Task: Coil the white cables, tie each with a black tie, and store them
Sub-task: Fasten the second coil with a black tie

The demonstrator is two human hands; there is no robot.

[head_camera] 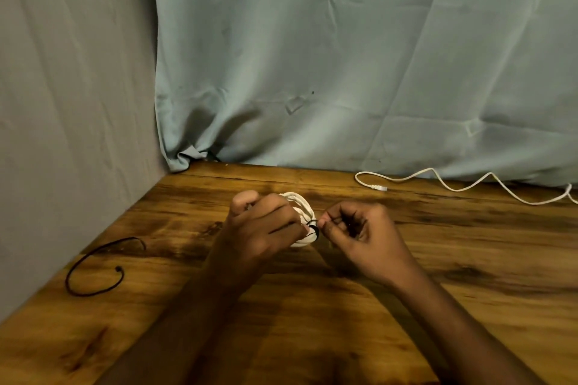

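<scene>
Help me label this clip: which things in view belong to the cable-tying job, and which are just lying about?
Part of the job:
coiled white cable, held in left hand
black tie, pinched by right hand
loose white cable
spare black tie

Just there:
wooden table
blue curtain

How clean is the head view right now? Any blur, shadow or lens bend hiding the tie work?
Head view: dim, warm light; the left hand and right hand are slightly soft, so the black tie on the white coil is hard to read. The forearms throw dark shadows on the wooden table. Wide-angle bend slants the table's left edge. No glare.
</scene>
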